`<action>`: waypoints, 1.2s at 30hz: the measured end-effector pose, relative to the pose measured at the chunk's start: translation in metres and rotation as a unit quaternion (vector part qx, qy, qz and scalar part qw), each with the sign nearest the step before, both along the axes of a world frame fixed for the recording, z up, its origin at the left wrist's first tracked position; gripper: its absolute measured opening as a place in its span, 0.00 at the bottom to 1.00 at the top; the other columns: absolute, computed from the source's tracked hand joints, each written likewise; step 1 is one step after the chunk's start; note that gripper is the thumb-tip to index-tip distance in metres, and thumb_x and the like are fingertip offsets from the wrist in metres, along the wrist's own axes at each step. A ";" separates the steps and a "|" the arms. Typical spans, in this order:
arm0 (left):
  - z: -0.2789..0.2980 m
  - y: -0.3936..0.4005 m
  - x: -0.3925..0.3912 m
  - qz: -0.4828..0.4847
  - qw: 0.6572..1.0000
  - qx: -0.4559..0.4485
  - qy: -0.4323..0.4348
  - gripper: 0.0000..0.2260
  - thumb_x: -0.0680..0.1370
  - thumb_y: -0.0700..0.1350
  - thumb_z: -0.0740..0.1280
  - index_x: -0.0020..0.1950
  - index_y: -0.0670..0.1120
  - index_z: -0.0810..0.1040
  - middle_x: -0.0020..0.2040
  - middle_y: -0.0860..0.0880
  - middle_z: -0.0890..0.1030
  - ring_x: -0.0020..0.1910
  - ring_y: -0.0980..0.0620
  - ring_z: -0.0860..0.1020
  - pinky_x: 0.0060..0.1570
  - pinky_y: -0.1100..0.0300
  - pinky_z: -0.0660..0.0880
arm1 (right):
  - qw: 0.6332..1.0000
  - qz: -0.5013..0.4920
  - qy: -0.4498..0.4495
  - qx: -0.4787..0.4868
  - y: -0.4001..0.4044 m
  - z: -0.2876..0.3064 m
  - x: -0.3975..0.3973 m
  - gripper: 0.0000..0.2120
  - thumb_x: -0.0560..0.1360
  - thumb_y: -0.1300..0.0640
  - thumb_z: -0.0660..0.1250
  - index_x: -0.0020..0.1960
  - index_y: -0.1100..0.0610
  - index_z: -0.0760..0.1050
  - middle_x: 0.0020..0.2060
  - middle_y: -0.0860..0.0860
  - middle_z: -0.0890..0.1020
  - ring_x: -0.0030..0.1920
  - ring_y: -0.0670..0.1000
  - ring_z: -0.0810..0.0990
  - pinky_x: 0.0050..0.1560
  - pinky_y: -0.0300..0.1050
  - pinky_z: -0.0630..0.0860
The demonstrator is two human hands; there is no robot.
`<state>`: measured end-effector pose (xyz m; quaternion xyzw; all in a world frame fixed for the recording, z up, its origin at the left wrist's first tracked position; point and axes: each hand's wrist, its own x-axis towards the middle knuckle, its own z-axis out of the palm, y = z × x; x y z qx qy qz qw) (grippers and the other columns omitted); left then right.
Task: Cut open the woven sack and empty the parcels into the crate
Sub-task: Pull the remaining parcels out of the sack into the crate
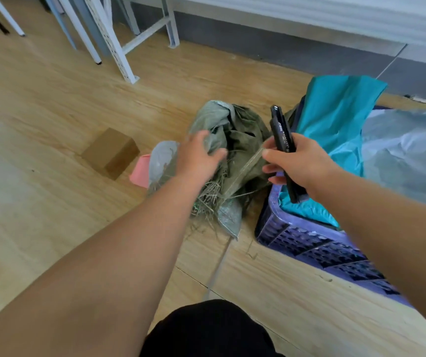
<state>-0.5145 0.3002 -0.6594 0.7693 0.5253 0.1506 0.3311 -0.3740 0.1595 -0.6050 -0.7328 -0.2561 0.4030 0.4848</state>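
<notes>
Woven sack [235, 150] crumpled on wooden floor [52, 112] beside purple crate [317, 249]; left hand [197, 157] spread open against it, right hand [300, 163] gripping black cutter [282, 143] and pinching a frayed strand.

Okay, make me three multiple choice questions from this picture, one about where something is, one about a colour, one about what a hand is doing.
1. Where is the cardboard box?
A. In the crate
B. On the floor, left of the sack
C. In a hand

2. What colour is the crate?
A. Purple
B. Yellow
C. White

3. What is the right hand doing?
A. Hanging idle
B. Pressing the floor
C. Gripping a black cutter

Key: 1 B, it lies on wood left of the woven sack. 2 A, its lattice wall is purple. 3 C, fingers curl round the black cutter.
</notes>
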 end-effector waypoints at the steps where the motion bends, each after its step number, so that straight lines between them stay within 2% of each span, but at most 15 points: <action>1: -0.007 -0.009 0.016 -0.064 0.998 0.011 0.022 0.37 0.70 0.58 0.72 0.74 0.53 0.60 0.73 0.47 0.63 0.71 0.44 0.63 0.67 0.47 0.64 | 1.000 -0.007 -0.007 -0.001 -0.001 0.000 0.001 0.05 0.74 0.59 0.70 0.48 0.54 0.75 0.39 0.51 0.80 0.36 0.49 0.83 0.30 0.41 0.77; 4: -0.037 -0.036 0.049 -0.168 0.969 0.070 0.165 0.51 0.67 0.57 0.75 0.77 0.56 0.42 0.78 0.46 0.47 0.77 0.42 0.45 0.73 0.42 0.47 | 0.999 -0.020 -0.028 -0.008 -0.006 0.000 0.005 0.05 0.74 0.59 0.70 0.47 0.53 0.75 0.40 0.51 0.80 0.36 0.48 0.83 0.30 0.41 0.78; 7: -0.055 -0.030 0.059 -0.097 0.961 0.164 0.199 0.54 0.69 0.54 0.75 0.76 0.54 0.35 0.77 0.43 0.37 0.76 0.40 0.37 0.70 0.38 0.38 | 0.999 -0.013 -0.046 -0.024 -0.009 0.000 0.009 0.06 0.74 0.59 0.70 0.50 0.54 0.76 0.40 0.52 0.81 0.36 0.48 0.83 0.29 0.39 0.77; 9: -0.056 -0.009 0.055 -0.009 0.972 0.140 0.190 0.56 0.67 0.57 0.76 0.76 0.52 0.33 0.77 0.41 0.35 0.76 0.37 0.37 0.69 0.35 0.40 | 0.999 -0.003 -0.043 -0.034 -0.009 -0.002 0.008 0.08 0.74 0.59 0.70 0.53 0.55 0.75 0.40 0.52 0.81 0.37 0.48 0.84 0.29 0.39 0.77; 12: -0.061 0.029 0.040 0.117 0.982 -0.023 0.147 0.60 0.64 0.55 0.79 0.76 0.51 0.33 0.77 0.39 0.37 0.76 0.36 0.48 0.70 0.36 0.53 | 0.999 0.014 -0.014 -0.045 -0.005 -0.004 0.004 0.10 0.75 0.60 0.69 0.56 0.55 0.75 0.44 0.53 0.81 0.38 0.50 0.84 0.30 0.40 0.79; 14: -0.065 0.047 0.028 0.163 0.969 -0.164 0.082 0.53 0.68 0.48 0.77 0.78 0.46 0.41 0.76 0.36 0.53 0.71 0.38 0.65 0.67 0.44 0.66 | 0.999 0.009 0.017 -0.045 -0.001 -0.005 0.000 0.12 0.75 0.60 0.69 0.58 0.56 0.74 0.47 0.55 0.81 0.38 0.50 0.84 0.30 0.40 0.79; 16: -0.062 0.049 0.023 0.177 0.957 -0.225 0.052 0.28 0.75 0.43 0.69 0.71 0.35 0.64 0.63 0.37 0.74 0.58 0.40 0.76 0.55 0.53 0.74 | 0.998 0.000 0.030 -0.049 0.003 -0.005 -0.002 0.13 0.76 0.60 0.68 0.59 0.56 0.73 0.48 0.55 0.81 0.38 0.51 0.84 0.32 0.41 0.80; 17: -0.061 0.047 0.025 0.179 0.957 -0.225 0.031 0.18 0.77 0.41 0.64 0.65 0.34 0.71 0.59 0.37 0.77 0.55 0.40 0.77 0.53 0.52 0.74 | 0.998 -0.003 0.030 -0.052 0.004 -0.005 -0.003 0.13 0.76 0.60 0.68 0.59 0.56 0.73 0.48 0.55 0.81 0.38 0.51 0.84 0.33 0.42 0.81; 19: -0.056 0.041 0.027 0.179 0.959 -0.212 -0.056 0.14 0.79 0.40 0.58 0.61 0.37 0.75 0.60 0.38 0.78 0.56 0.39 0.76 0.53 0.52 0.73 | 0.998 -0.007 0.027 -0.054 0.006 -0.005 -0.004 0.13 0.75 0.60 0.69 0.59 0.56 0.73 0.49 0.56 0.81 0.39 0.51 0.84 0.34 0.43 0.81; 22: -0.042 0.034 0.001 0.317 0.910 -0.130 -0.236 0.17 0.79 0.39 0.56 0.66 0.44 0.74 0.59 0.45 0.78 0.55 0.44 0.76 0.53 0.58 0.70 | 0.998 -0.009 0.019 -0.055 0.008 -0.008 -0.006 0.14 0.75 0.61 0.69 0.59 0.57 0.73 0.47 0.56 0.81 0.37 0.51 0.84 0.33 0.43 0.81; 25: -0.022 0.018 -0.053 0.418 0.856 -0.010 -0.304 0.19 0.77 0.36 0.54 0.65 0.44 0.74 0.57 0.45 0.78 0.53 0.46 0.77 0.58 0.55 0.74 | 0.998 0.008 0.006 -0.066 0.016 -0.011 -0.013 0.14 0.74 0.61 0.69 0.58 0.59 0.73 0.44 0.57 0.80 0.37 0.54 0.82 0.40 0.53 0.83; 27: -0.011 0.008 -0.082 0.445 0.827 0.057 -0.339 0.19 0.77 0.34 0.54 0.67 0.40 0.72 0.62 0.42 0.77 0.59 0.44 0.76 0.63 0.54 0.72 | 0.998 0.029 0.012 -0.059 0.022 -0.015 -0.019 0.13 0.74 0.61 0.69 0.58 0.58 0.74 0.44 0.56 0.80 0.36 0.52 0.84 0.37 0.50 0.83; 30: 0.011 0.002 -0.135 0.486 0.793 0.207 -0.304 0.19 0.76 0.36 0.53 0.65 0.35 0.71 0.63 0.40 0.77 0.59 0.46 0.75 0.60 0.70 0.68 | 0.996 0.070 0.030 -0.049 0.034 -0.016 -0.042 0.13 0.74 0.60 0.70 0.58 0.55 0.74 0.45 0.54 0.81 0.34 0.48 0.85 0.28 0.40 0.79; 34: 0.013 -0.003 -0.200 0.510 0.791 0.278 -0.193 0.17 0.77 0.35 0.53 0.62 0.33 0.72 0.59 0.35 0.76 0.59 0.37 0.74 0.61 0.54 0.70 | 0.990 0.124 0.032 -0.052 0.044 -0.015 -0.065 0.14 0.74 0.59 0.70 0.59 0.55 0.74 0.47 0.54 0.82 0.39 0.49 0.85 0.30 0.40 0.79; 36: 0.001 -0.016 -0.214 0.535 0.790 0.253 -0.160 0.17 0.79 0.36 0.54 0.66 0.36 0.72 0.64 0.37 0.75 0.63 0.40 0.73 0.65 0.55 0.67 | 0.986 0.152 0.027 -0.059 0.045 -0.015 -0.073 0.14 0.75 0.58 0.70 0.59 0.54 0.74 0.48 0.54 0.82 0.40 0.49 0.85 0.30 0.40 0.79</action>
